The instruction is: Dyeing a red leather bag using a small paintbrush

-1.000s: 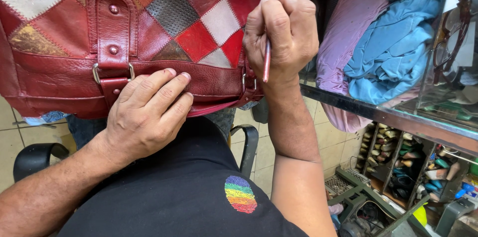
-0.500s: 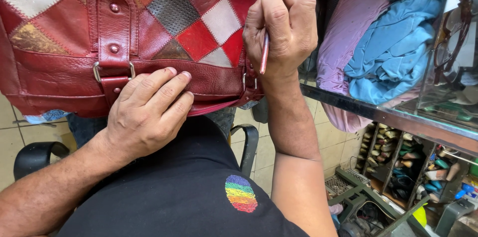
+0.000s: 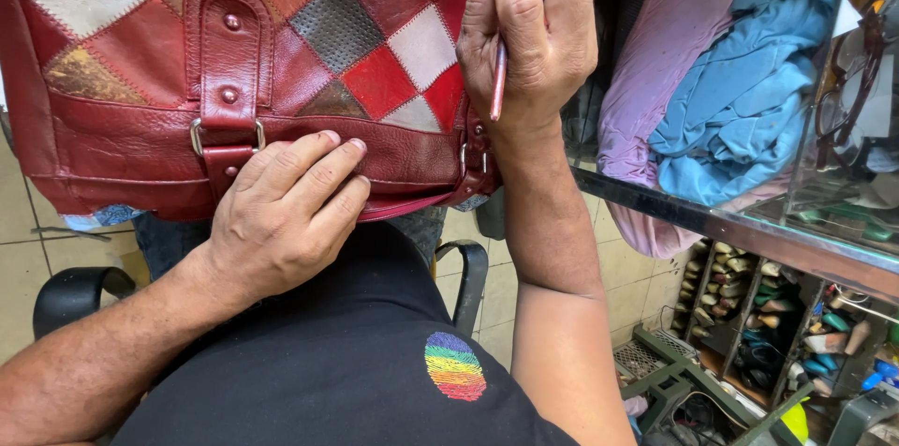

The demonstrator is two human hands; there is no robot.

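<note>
— How many things are in hand?

— One patchwork leather bag [image 3: 281, 62], one thin red brush [image 3: 500, 81], two hands. The left hand [image 3: 281, 212] lies flat and open on the bag's lower edge, just beside the one buckled strap [image 3: 228, 81]. The right hand [image 3: 538, 34] is closed around the brush at the bag's right end.

— And the bag's look?

— Dark red, with diamond patches in red, cream, grey and tan; it rests on the person's lap, against a glass counter [image 3: 740, 221].

— Anything unclear?

— The bag's top is cut off by the frame, and the brush tip is hidden by the fingers.
</note>
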